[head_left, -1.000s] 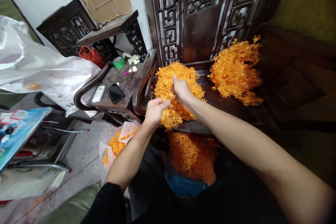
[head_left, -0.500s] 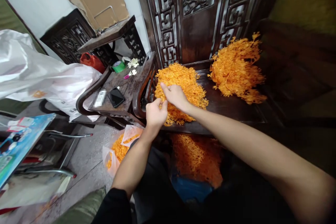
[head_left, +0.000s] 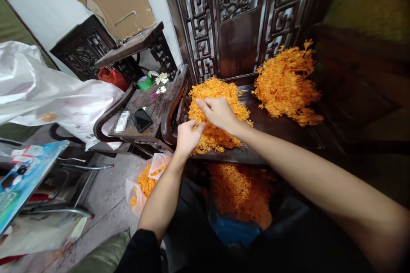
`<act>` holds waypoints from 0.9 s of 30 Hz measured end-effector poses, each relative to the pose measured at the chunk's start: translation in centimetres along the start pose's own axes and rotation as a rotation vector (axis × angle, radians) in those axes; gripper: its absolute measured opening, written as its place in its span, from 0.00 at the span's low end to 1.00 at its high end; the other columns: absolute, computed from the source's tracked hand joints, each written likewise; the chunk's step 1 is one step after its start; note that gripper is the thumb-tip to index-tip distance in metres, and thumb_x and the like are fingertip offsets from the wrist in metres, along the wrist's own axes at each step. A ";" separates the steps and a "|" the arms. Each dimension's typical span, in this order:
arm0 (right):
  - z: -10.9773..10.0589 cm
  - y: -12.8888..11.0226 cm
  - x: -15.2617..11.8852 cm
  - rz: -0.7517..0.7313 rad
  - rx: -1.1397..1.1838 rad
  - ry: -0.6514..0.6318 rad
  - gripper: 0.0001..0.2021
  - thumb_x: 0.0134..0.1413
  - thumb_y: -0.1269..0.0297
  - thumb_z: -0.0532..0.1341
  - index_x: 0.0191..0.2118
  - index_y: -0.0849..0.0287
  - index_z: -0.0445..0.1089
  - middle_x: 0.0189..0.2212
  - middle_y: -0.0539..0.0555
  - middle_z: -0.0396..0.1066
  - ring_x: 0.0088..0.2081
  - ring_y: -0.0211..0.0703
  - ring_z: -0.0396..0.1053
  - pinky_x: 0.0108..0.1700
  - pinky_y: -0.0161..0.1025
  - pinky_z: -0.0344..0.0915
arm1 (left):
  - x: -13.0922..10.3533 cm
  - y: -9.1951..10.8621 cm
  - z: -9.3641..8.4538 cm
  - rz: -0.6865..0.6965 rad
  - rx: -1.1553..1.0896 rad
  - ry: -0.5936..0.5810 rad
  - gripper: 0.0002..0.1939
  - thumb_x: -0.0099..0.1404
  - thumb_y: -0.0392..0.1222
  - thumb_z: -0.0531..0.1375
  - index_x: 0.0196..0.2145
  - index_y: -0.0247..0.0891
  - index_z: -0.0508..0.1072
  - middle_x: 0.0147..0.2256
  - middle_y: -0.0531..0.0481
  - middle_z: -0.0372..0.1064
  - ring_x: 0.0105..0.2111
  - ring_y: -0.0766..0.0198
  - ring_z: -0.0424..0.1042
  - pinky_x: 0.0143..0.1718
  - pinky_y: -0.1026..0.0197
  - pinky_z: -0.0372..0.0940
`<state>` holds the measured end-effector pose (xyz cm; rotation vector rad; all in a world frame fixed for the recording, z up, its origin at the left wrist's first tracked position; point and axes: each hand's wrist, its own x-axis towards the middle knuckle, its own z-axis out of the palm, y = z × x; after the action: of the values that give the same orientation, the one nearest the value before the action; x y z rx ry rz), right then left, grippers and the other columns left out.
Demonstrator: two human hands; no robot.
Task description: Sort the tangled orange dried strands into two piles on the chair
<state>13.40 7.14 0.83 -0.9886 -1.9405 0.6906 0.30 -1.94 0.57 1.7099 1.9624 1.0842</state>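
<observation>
A heap of orange, frilly, thinly branched plant-like sprigs lies on a dark wooden bench seat. My left hand is closed at the heap's near left edge, thumb pressed to the curled fingers. Just above and to the right, my right hand is also closed, over the heap. The two hands are close together but apart. Whatever is between their fingers is too small or hidden to name. A second orange bunch rests farther right on the seat, with its stems spread to the right.
Below the seat, more orange sprigs sit above something blue. A plastic bag of orange pieces stands on the floor. On the side table are a black phone and green tape. The carved bench back rises behind.
My right hand has shifted slightly right and turned a little; the gap between the hands is slightly wider. Both remain closed. The camera view has moved slightly.
</observation>
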 end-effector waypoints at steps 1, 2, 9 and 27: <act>0.3 -0.5 -0.3 -0.048 -0.051 -0.048 0.30 0.68 0.40 0.53 0.20 0.56 0.57 0.19 0.49 0.59 0.24 0.38 0.55 0.31 0.40 0.46 | 0.2 0.0 0.0 0.005 0.009 -0.024 0.19 0.63 0.48 0.62 0.19 0.38 0.65 0.20 0.56 0.57 0.24 0.67 0.56 0.31 0.61 0.50; 0.6 -0.8 -0.5 -0.077 -0.103 -0.096 0.29 0.66 0.39 0.55 0.21 0.56 0.59 0.20 0.50 0.62 0.25 0.38 0.56 0.31 0.40 0.47 | 0.4 0.0 0.1 0.008 0.020 -0.041 0.17 0.62 0.45 0.62 0.19 0.38 0.66 0.20 0.55 0.57 0.24 0.67 0.57 0.31 0.61 0.50; 1.2 2.2 2.7 0.016 -0.220 0.035 0.27 0.71 0.49 0.50 0.21 0.57 0.65 0.19 0.54 0.63 0.24 0.40 0.57 0.33 0.41 0.51 | 0.4 1.1 0.1 -0.064 -0.037 -0.154 0.16 0.60 0.42 0.62 0.17 0.38 0.66 0.18 0.56 0.57 0.23 0.67 0.56 0.30 0.61 0.50; 0.7 8.9 6.3 0.088 -0.224 -0.053 0.11 0.61 0.62 0.66 0.30 0.64 0.75 0.44 0.66 0.73 0.51 0.56 0.67 0.60 0.49 0.60 | 0.1 0.8 -1.0 -0.338 -0.822 0.046 0.18 0.57 0.55 0.70 0.30 0.36 0.75 0.21 0.59 0.57 0.20 0.73 0.54 0.24 0.65 0.51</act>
<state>13.95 17.17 -3.54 -1.2100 -2.0632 0.5612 0.15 -2.20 1.86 0.8877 1.4242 1.5047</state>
